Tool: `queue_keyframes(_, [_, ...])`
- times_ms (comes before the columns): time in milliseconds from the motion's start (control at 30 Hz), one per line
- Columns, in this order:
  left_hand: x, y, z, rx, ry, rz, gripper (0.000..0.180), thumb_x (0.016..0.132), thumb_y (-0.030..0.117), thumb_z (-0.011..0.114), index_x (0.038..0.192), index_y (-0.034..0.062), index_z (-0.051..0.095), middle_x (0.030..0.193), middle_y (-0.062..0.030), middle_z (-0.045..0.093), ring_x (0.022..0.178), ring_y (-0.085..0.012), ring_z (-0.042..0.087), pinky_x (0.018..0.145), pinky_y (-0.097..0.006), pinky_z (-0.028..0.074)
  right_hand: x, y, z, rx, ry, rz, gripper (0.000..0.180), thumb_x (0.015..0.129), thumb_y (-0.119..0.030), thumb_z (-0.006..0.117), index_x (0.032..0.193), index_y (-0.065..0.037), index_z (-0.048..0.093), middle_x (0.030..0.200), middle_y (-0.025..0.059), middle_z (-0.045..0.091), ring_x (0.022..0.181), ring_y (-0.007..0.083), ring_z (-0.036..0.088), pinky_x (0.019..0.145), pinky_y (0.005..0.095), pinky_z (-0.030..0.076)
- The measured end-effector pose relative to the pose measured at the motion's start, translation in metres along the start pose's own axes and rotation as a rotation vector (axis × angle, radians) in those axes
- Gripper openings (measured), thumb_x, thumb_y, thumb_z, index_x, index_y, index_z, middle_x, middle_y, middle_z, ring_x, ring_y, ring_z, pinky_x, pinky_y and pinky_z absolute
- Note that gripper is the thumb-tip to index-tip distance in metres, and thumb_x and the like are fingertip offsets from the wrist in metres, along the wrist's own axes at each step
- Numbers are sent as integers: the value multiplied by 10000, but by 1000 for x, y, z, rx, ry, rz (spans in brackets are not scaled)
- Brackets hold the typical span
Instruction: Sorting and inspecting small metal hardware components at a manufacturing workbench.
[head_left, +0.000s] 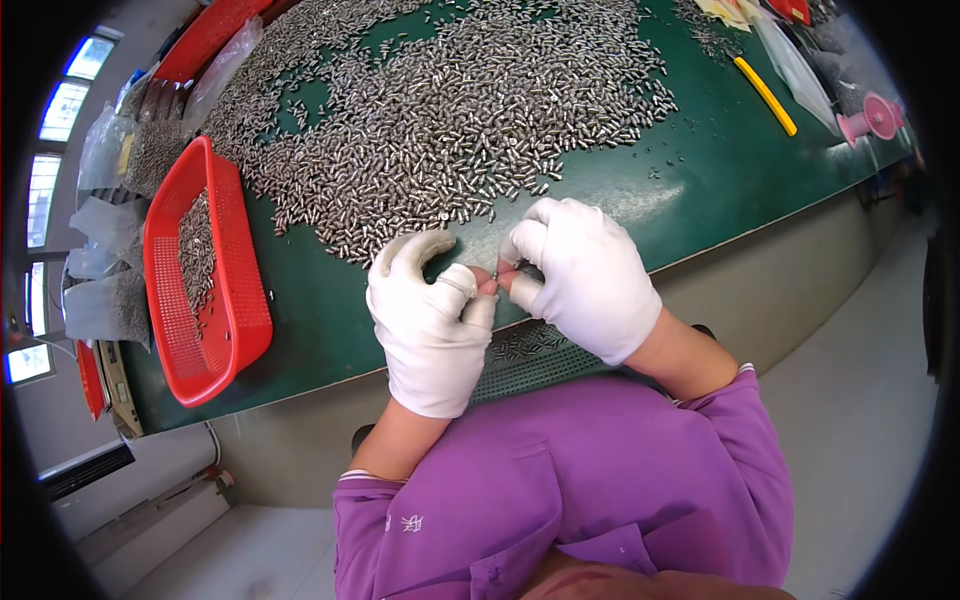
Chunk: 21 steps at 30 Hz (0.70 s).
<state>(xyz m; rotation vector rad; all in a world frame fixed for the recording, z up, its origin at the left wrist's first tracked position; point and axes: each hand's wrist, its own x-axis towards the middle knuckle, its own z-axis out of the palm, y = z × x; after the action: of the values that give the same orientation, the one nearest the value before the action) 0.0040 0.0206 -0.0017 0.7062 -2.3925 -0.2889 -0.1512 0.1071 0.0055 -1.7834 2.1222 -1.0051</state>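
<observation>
My left hand (425,320) and my right hand (590,280) wear white gloves that leave some fingertips bare. Their thumbs and forefingers are pinched together and meet just over the table's front edge. Between these fingertips sits a tiny metal part (495,276), mostly hidden, so its exact kind does not show. Beyond my hands spreads a wide heap of small, shiny, cylinder-shaped metal parts (450,120) on the green table (700,190). Under the table edge, below my hands, a green perforated basket (500,385) holds more small metal parts.
A red perforated basket (255,320) with some metal parts stands on the left, near clear bags (110,305) filled with small parts. At the far right lie a yellow strip-like object (765,95) and a pink spool (872,120).
</observation>
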Motion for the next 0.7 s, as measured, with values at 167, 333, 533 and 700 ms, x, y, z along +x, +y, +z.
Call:
queue_keyframes(167, [0,1,-2,6,-7,-1,215,650,86,819,803,89,668,1116,-114,649,1082,-359,588,878,-462,494,1,1,-1,18,-19,5,86,760,-157,757,797,-137,683,864,67,625,854,317,617,772,435,506])
queue_keyframes(333, [0,1,-2,0,-17,-10,212,653,91,818,807,86,671,1122,-114,649,1094,-357,586,887,-461,491,5,2,-3,30,-46,-28,98,762,-158,759,813,-127,681,855,77,623,852,322,621,764,442,507])
queue_keyframes(533, [1,1,-2,8,-9,-5,208,655,93,816,807,84,674,1128,-127,647,1096,-359,587,894,-463,491,10,3,-6,41,-87,12,166,772,-183,768,908,-117,700,867,82,646,822,318,642,749,431,521])
queue_keyframes(700, [1,1,-2,14,-2,-8,205,657,91,813,809,81,676,1129,-130,647,1083,-360,592,896,-463,493,12,4,-9,39,-121,-15,131,804,-180,730,910,-106,706,861,86,654,866,299,661,769,423,539])
